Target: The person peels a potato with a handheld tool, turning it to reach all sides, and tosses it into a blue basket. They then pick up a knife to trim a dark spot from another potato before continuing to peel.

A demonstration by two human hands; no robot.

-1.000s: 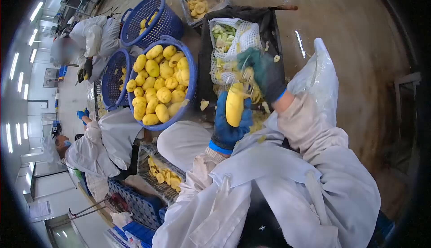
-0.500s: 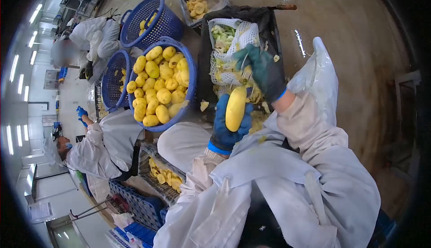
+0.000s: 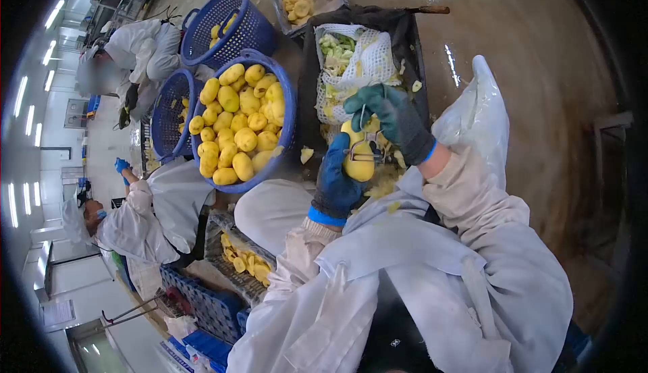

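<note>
Clamped around yellow produce [image 3: 358, 170] mid-frame, the left hand [image 3: 335, 184] holds it under a metal peeler [image 3: 365, 147] gripped by the right hand [image 3: 393, 116]

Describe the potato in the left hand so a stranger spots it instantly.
Find the black-lined rectangular crate at upper centre. Just below it in the picture, a blue-gloved left hand holds a smooth, yellow, oblong potato. Unlike the yellow potatoes heaped in the round blue plastic basket, this one is hand-held, with a thin metal peeler across it.
</note>
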